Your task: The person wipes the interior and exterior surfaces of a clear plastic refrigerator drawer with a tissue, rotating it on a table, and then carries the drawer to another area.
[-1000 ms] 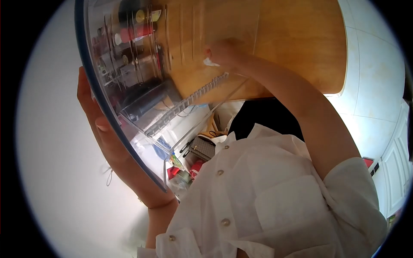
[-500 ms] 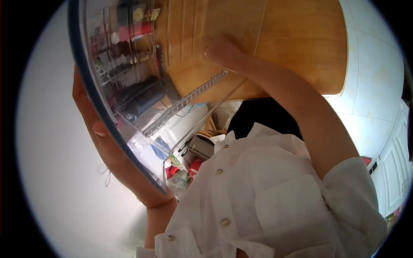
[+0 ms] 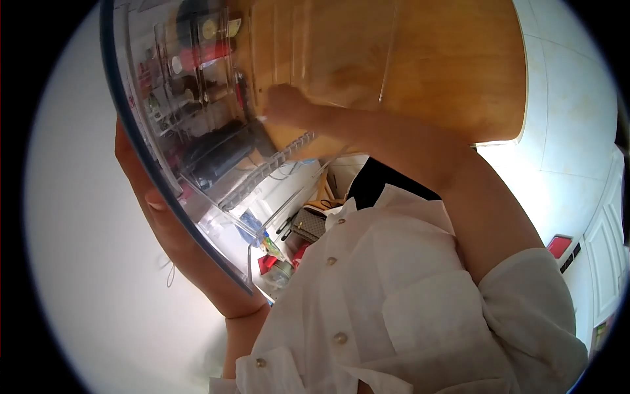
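A large clear plastic box (image 3: 282,156) with a dark blue edge strip is tilted up in front of me. My left hand (image 3: 154,203) supports it along the dark edge, palm against its outer side and thumb visible at the rim. My right hand (image 3: 285,107) is closed by the clear walls, over the wooden table. A tiny white bit shows at its fingertips, too small to name. Whether the hand is inside the box or in front of it I cannot tell.
Through the clear plastic I see a black rounded object (image 3: 220,151) and several small items on the wooden table (image 3: 459,72). Below are a patterned brown bag (image 3: 308,224) and a white drawer front. A red item (image 3: 559,246) lies at the right, by a white door.
My right hand has moved left and slightly down along the clear box, toward my left hand. The left hand and the box have barely shifted.
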### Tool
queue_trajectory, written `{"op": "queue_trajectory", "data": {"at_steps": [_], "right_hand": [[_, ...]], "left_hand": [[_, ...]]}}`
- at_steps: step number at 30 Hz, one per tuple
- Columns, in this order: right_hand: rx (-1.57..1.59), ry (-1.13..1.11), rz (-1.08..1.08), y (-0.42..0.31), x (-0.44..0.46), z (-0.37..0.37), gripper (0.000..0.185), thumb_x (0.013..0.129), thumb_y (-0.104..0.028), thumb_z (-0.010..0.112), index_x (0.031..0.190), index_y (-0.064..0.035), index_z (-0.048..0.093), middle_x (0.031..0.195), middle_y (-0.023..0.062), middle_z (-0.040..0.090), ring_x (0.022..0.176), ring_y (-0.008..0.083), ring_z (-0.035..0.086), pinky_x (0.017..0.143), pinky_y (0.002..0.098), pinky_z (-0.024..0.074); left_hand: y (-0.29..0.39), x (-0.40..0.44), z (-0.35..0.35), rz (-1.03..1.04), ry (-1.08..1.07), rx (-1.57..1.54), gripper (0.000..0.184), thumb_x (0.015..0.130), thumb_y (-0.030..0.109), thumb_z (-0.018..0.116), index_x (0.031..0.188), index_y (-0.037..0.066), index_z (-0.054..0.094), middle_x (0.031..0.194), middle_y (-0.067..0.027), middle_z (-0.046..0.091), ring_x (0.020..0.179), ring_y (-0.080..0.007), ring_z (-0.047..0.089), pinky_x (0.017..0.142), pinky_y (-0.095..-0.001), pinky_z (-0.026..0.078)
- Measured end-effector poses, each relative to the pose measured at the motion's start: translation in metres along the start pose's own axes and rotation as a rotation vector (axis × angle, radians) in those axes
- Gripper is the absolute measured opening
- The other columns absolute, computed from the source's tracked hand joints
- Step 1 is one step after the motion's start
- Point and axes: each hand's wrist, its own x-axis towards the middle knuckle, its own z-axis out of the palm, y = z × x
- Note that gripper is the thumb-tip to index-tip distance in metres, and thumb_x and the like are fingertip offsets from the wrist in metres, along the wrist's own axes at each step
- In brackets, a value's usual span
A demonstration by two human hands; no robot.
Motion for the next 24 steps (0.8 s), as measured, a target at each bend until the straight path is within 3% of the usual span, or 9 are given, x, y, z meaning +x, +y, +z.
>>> {"op": "queue_trajectory", "data": {"at_steps": [4,7,10,13,15,17,20,23,24], "right_hand": [[0.407,0.020,-0.426,-0.086,-0.030,-0.015,0.011,0.075,-0.011,0.063,0.079,-0.0049,0.071,0.080,0.0151,0.068,0.077,0.0274,0.067,0.069,0.0385,0.0519],[0.494,-0.081,-0.533,-0.113,-0.056,-0.041,0.010,0.076,-0.012,0.067,0.081,-0.0044,0.070,0.079,0.0132,0.068,0.074,0.0234,0.066,0.069,0.0360,0.0509],[0.548,-0.282,-0.532,-0.075,-0.066,-0.055,0.011,0.077,-0.013,0.068,0.082,-0.0034,0.069,0.080,0.0111,0.067,0.074,0.0226,0.064,0.071,0.0342,0.0498],[0.367,-0.291,-0.433,0.004,-0.065,-0.054,0.013,0.077,-0.012,0.068,0.086,-0.0040,0.066,0.081,0.0091,0.065,0.076,0.0225,0.062,0.069,0.0336,0.0488],[0.162,-0.213,-0.211,0.071,-0.060,-0.040,0.013,0.075,-0.012,0.068,0.085,-0.0040,0.066,0.077,0.0098,0.064,0.074,0.0234,0.062,0.068,0.0340,0.0491],[-0.189,-0.312,-0.002,0.094,-0.064,-0.043,0.014,0.073,-0.013,0.068,0.084,-0.0048,0.066,0.077,0.0115,0.065,0.071,0.0260,0.062,0.065,0.0354,0.0494],[-0.525,-0.166,0.000,0.090,-0.070,-0.034,0.016,0.071,-0.017,0.067,0.083,-0.0061,0.066,0.078,0.0142,0.066,0.071,0.0293,0.063,0.064,0.0378,0.0497],[-0.316,-0.312,0.045,0.081,-0.079,-0.053,0.017,0.072,-0.011,0.058,0.080,0.0006,0.069,0.080,0.0226,0.066,0.081,0.0358,0.066,0.068,0.0469,0.0528],[-0.288,-0.345,0.070,0.068,-0.081,-0.061,0.017,0.073,-0.015,0.060,0.081,-0.0018,0.068,0.081,0.0202,0.066,0.079,0.0344,0.066,0.068,0.0445,0.0518]], "left_hand": [[0.002,0.005,0.002,-0.072,0.025,0.003,0.101,0.072,0.088,0.029,0.149,0.024,0.015,0.154,-0.0177,0.015,0.139,-0.0424,0.020,0.103,-0.0668,0.028],[0.001,0.008,0.004,-0.127,0.045,0.006,0.104,0.069,0.089,0.030,0.149,0.023,0.017,0.155,-0.0168,0.016,0.140,-0.0415,0.020,0.104,-0.0654,0.028],[0.004,0.008,0.006,-0.185,0.063,0.002,0.108,0.067,0.090,0.032,0.149,0.022,0.018,0.155,-0.0158,0.016,0.140,-0.0406,0.020,0.105,-0.0641,0.027],[0.004,0.007,0.006,-0.266,0.083,-0.012,0.111,0.064,0.092,0.034,0.149,0.021,0.019,0.155,-0.0149,0.017,0.141,-0.0397,0.020,0.106,-0.0627,0.027],[0.006,0.005,0.005,-0.323,0.095,-0.023,0.114,0.062,0.093,0.035,0.148,0.020,0.020,0.155,-0.0143,0.017,0.141,-0.0391,0.020,0.107,-0.0618,0.026],[0.008,0.002,0.005,-0.374,0.100,-0.034,0.116,0.060,0.094,0.036,0.148,0.019,0.021,0.155,-0.0137,0.018,0.141,-0.0385,0.019,0.107,-0.0609,0.026],[0.009,0.000,0.004,-0.395,0.115,-0.037,0.120,0.058,0.095,0.037,0.148,0.018,0.023,0.155,-0.0128,0.018,0.142,-0.0377,0.019,0.108,-0.0596,0.025],[0.005,-0.006,0.007,-0.372,0.162,-0.070,0.121,0.056,0.095,0.040,0.148,0.018,0.024,0.154,-0.0164,0.020,0.141,-0.0396,0.020,0.109,-0.0566,0.026],[0.003,-0.006,0.005,-0.367,0.172,-0.066,0.121,0.056,0.095,0.040,0.147,0.018,0.025,0.153,-0.0167,0.021,0.141,-0.0394,0.021,0.109,-0.0564,0.026]]}}
